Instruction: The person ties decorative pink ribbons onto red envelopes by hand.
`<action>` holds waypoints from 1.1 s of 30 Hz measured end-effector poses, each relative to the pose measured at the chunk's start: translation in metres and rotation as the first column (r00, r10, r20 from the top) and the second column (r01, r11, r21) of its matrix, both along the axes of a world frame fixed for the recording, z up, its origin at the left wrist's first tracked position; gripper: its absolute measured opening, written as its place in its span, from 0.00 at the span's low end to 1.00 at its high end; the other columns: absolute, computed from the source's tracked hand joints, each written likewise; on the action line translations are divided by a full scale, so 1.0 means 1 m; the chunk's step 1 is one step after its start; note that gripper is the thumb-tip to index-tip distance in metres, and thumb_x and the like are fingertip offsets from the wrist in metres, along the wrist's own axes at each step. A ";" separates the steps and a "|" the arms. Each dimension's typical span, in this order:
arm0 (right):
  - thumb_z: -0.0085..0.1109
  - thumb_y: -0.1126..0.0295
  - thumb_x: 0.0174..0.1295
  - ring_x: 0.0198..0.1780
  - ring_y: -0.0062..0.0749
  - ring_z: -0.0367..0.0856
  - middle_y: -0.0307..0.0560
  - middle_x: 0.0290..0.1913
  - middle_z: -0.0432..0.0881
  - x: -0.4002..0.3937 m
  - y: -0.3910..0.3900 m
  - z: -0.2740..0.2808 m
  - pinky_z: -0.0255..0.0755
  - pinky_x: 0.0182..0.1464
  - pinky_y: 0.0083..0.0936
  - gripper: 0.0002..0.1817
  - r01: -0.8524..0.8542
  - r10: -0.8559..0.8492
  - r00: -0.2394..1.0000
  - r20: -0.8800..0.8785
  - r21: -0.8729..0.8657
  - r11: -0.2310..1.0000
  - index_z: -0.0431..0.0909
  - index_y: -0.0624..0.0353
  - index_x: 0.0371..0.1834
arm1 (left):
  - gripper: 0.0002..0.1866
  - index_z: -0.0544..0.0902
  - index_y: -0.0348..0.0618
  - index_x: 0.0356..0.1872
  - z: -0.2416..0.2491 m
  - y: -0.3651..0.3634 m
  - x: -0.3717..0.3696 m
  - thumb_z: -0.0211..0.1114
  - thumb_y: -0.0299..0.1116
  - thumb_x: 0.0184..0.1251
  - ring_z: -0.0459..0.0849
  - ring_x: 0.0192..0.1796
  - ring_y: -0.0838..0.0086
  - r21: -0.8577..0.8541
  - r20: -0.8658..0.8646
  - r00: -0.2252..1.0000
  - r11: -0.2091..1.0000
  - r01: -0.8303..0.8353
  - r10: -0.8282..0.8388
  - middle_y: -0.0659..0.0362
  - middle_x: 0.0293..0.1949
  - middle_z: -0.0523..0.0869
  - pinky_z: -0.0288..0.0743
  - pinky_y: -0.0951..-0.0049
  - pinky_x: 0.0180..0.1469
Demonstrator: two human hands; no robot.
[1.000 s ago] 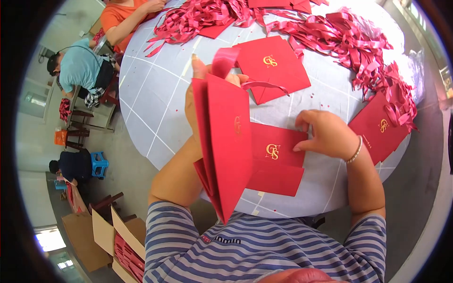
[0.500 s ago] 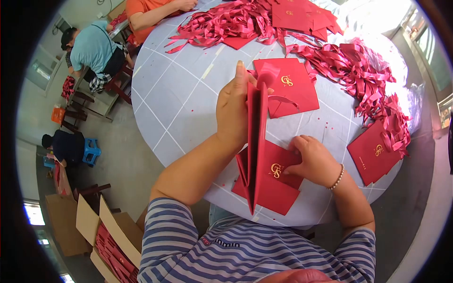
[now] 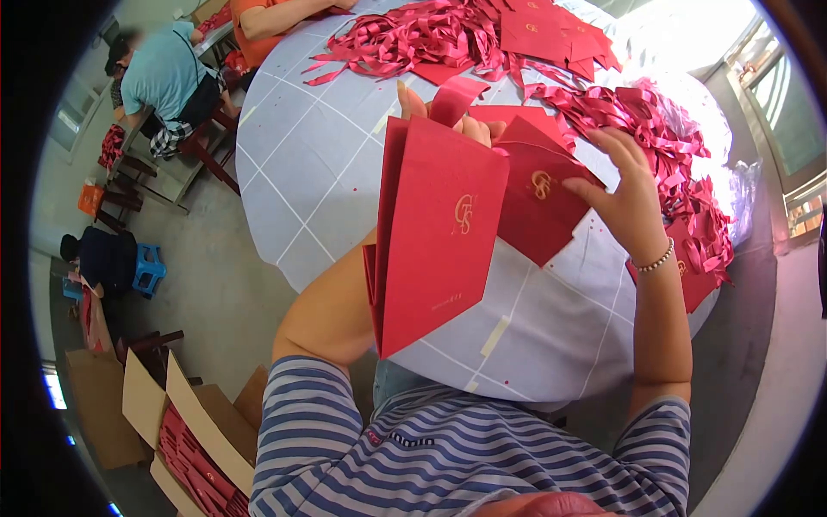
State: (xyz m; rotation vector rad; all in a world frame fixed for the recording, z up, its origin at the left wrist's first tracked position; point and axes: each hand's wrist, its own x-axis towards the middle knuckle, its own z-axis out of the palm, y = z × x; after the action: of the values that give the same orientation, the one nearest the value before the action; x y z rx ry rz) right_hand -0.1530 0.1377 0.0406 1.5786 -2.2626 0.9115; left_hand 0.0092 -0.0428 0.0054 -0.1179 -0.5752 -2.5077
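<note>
Compared with half a second ago, the loose red envelope (image 3: 541, 194) with a gold monogram has moved away from the near edge of the pale, grid-patterned tabletop (image 3: 301, 185). It now lies farther up, at an angle, partly over another red piece (image 3: 517, 114), and the place where it lay before shows bare cloth. The large red folder (image 3: 441, 228) has turned too: it was seen almost edge-on, and now its broad front and gold monogram face the camera.

The person's left hand (image 3: 481, 129), mostly hidden behind the folder, grips it near its top. The thumb points up on the left, some fingers show curled on the right, and a loop of red ribbon (image 3: 457, 99) rises between them. The folder stands upright, slightly tilted, above the near part of the tabletop.

The right hand (image 3: 636, 202) is loosely spread, with nothing clasped in it. Its thumb reaches to the envelope's right side; whether it touches is hard to tell. The other fingers arch up and to the left, near the heap of red ribbons (image 3: 650, 121). The right forearm rises nearly straight up from the striped sleeve, a beaded bracelet (image 3: 657, 257) at the wrist, while the left arm slants inward behind the folder.
</note>
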 end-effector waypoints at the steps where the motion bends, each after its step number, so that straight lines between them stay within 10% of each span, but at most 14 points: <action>1: 0.77 0.69 0.56 0.55 0.34 0.84 0.48 0.51 0.87 0.004 -0.003 0.006 0.77 0.59 0.30 0.25 0.011 -0.012 0.998 -0.069 -0.022 1.000 0.81 0.65 0.57 | 0.33 0.78 0.42 0.31 0.001 0.001 0.000 0.49 0.66 0.76 0.80 0.31 0.79 0.102 -0.018 0.998 0.993 0.064 -0.063 0.64 0.24 0.78 0.79 0.79 0.40; 4: 0.76 0.69 0.57 0.48 0.36 0.86 0.50 0.46 0.87 0.028 0.001 -0.007 0.78 0.54 0.28 0.21 -0.189 0.185 0.744 0.642 -0.063 0.980 0.83 0.65 0.51 | 0.32 0.78 0.44 0.30 0.002 0.007 0.000 0.51 0.66 0.75 0.79 0.30 0.79 0.394 -0.097 0.966 0.882 0.258 -0.239 0.65 0.24 0.77 0.78 0.80 0.41; 7: 0.76 0.67 0.60 0.49 0.28 0.85 0.48 0.48 0.87 0.057 -0.004 -0.026 0.78 0.53 0.28 0.25 -0.237 0.355 0.794 0.493 -0.287 0.928 0.77 0.65 0.56 | 0.31 0.77 0.45 0.30 -0.005 0.016 -0.006 0.52 0.66 0.75 0.78 0.29 0.79 0.565 -0.169 0.916 0.726 0.393 -0.364 0.65 0.25 0.76 0.78 0.81 0.41; 10: 0.75 0.70 0.61 0.47 0.26 0.84 0.44 0.45 0.85 0.057 0.005 -0.037 0.78 0.51 0.27 0.24 -0.295 0.322 0.604 0.729 -0.170 0.940 0.74 0.64 0.57 | 0.29 0.79 0.46 0.29 -0.032 0.031 -0.020 0.53 0.62 0.77 0.77 0.26 0.77 -0.100 0.217 0.973 0.989 0.105 -0.081 0.63 0.24 0.79 0.75 0.79 0.32; 12: 0.73 0.74 0.62 0.44 0.21 0.83 0.39 0.41 0.85 0.050 0.013 -0.038 0.78 0.46 0.23 0.18 -0.301 0.348 0.563 0.750 -0.205 0.931 0.77 0.64 0.51 | 0.40 0.79 0.43 0.27 -0.039 0.013 -0.021 0.34 0.67 0.80 0.76 0.34 0.72 -0.156 0.098 0.879 0.865 0.476 -0.466 0.57 0.34 0.83 0.75 0.72 0.40; 13: 0.72 0.75 0.63 0.42 0.18 0.82 0.36 0.40 0.84 0.044 0.017 -0.038 0.77 0.44 0.20 0.14 -0.307 0.344 0.325 0.881 -0.246 0.919 0.78 0.63 0.47 | 0.39 0.80 0.42 0.28 -0.035 0.004 -0.017 0.34 0.66 0.81 0.76 0.32 0.72 -0.091 0.108 0.831 0.827 0.554 -0.545 0.56 0.35 0.84 0.75 0.74 0.39; 14: 0.72 0.76 0.63 0.40 0.14 0.81 0.34 0.38 0.84 0.038 0.022 -0.038 0.76 0.42 0.17 0.10 -0.301 0.325 0.059 0.944 -0.294 0.907 0.79 0.62 0.43 | 0.37 0.82 0.41 0.34 -0.065 -0.035 -0.035 0.37 0.64 0.82 0.79 0.34 0.73 -0.399 0.231 0.841 0.740 0.541 -0.490 0.55 0.39 0.84 0.75 0.76 0.40; 16: 0.70 0.75 0.65 0.34 0.10 0.77 0.30 0.32 0.82 0.026 0.029 -0.030 0.72 0.38 0.14 0.06 -0.325 0.249 0.118 0.961 -0.199 0.924 0.81 0.61 0.34 | 0.27 0.84 0.42 0.32 -0.014 0.001 -0.027 0.55 0.57 0.79 0.77 0.28 0.83 -0.484 0.577 0.796 0.862 0.151 0.185 0.64 0.28 0.82 0.71 0.79 0.33; 19: 0.66 0.70 0.68 0.29 0.12 0.73 0.31 0.26 0.80 -0.006 0.039 -0.043 0.69 0.33 0.16 0.11 -0.354 0.111 0.256 0.960 -0.014 0.935 0.81 0.62 0.28 | 0.17 0.83 0.40 0.31 -0.008 -0.006 -0.028 0.63 0.42 0.78 0.76 0.30 0.82 -0.421 0.329 0.893 0.894 -0.153 0.308 0.62 0.31 0.83 0.71 0.80 0.38; 23: 0.62 0.63 0.67 0.24 0.21 0.70 0.40 0.20 0.78 -0.019 0.046 -0.057 0.69 0.29 0.29 0.17 -0.173 -0.076 0.643 0.762 0.241 0.955 0.82 0.68 0.28 | 0.13 0.82 0.40 0.25 -0.011 0.004 -0.021 0.75 0.33 0.65 0.76 0.31 0.80 -0.863 0.475 0.790 0.380 0.333 0.388 0.64 0.29 0.81 0.70 0.77 0.37; 26: 0.62 0.50 0.68 0.22 0.28 0.72 0.45 0.15 0.74 -0.019 0.040 -0.064 0.72 0.31 0.33 0.30 0.042 -0.212 0.828 0.518 0.321 0.946 0.80 0.69 0.20 | 0.15 0.85 0.38 0.33 -0.023 0.020 -0.022 0.80 0.36 0.51 0.81 0.40 0.64 -0.936 0.129 0.913 -0.256 0.241 0.387 0.56 0.33 0.82 0.75 0.65 0.47; 29: 0.65 0.56 0.68 0.25 0.18 0.74 0.38 0.21 0.80 -0.021 0.044 -0.042 0.71 0.30 0.22 0.21 0.073 -0.363 0.646 0.672 0.419 0.905 0.85 0.66 0.30 | 0.19 0.85 0.40 0.39 -0.020 0.031 -0.020 0.81 0.37 0.49 0.80 0.48 0.59 -0.886 0.098 0.926 -0.391 0.248 0.364 0.56 0.39 0.82 0.73 0.60 0.55; 33: 0.72 0.61 0.62 0.41 0.26 0.85 0.45 0.41 0.88 -0.057 0.067 -0.056 0.78 0.44 0.24 0.21 0.278 -0.260 0.779 0.571 0.058 0.959 0.84 0.66 0.52 | 0.22 0.84 0.40 0.43 -0.019 0.029 -0.015 0.81 0.38 0.48 0.79 0.51 0.60 -0.855 0.107 0.932 -0.447 0.264 0.346 0.56 0.42 0.81 0.71 0.60 0.59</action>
State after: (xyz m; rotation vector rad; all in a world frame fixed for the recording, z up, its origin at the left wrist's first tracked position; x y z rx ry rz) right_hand -0.2104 0.2045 -0.0156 0.9965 -2.7518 1.4807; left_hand -0.0060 -0.0135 -0.0134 -0.2425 -2.8134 -0.8162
